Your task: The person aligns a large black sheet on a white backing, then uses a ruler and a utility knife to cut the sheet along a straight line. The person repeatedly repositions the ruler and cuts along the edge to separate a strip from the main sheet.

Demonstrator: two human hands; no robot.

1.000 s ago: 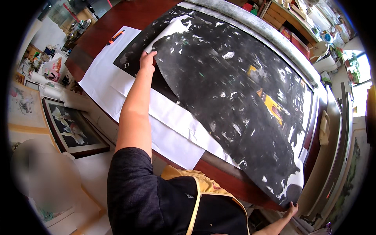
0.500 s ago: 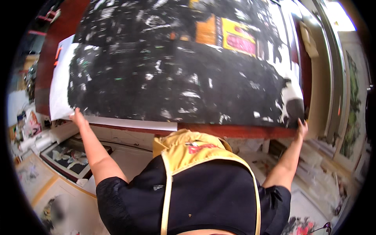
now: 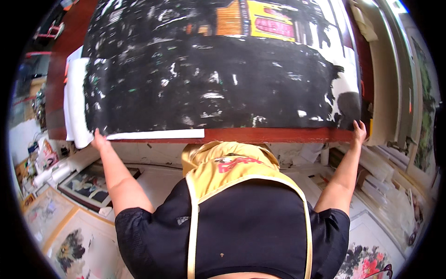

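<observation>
A large sheet of paper (image 3: 153,100), mostly black with scattered white flecks, spreads over a dark red table (image 3: 278,135). Its bare white left margin bends up into a curl. My left hand (image 3: 99,139) pinches the near left corner, thumb and fingers closed on the paper. At the near right corner, my right hand (image 3: 359,132) grips the edge beside a white patch with a dark grey blot. Both arms reach out wide. Farther back, a yellow and pink printed panel (image 3: 272,23) and an orange striped panel (image 3: 229,19) show among the black.
A white strip of paper (image 3: 158,134) lies along the table's front edge at left. Framed flower paintings (image 3: 88,183) and paper rolls (image 3: 60,173) stand low on the left. Long pale boards (image 3: 388,79) run along the right side. My yellow apron (image 3: 232,162) touches the table front.
Both hands have shifted the sheet's near edge away from me, baring more of the red table edge. The left margin curls more. The view has also tilted slightly.
</observation>
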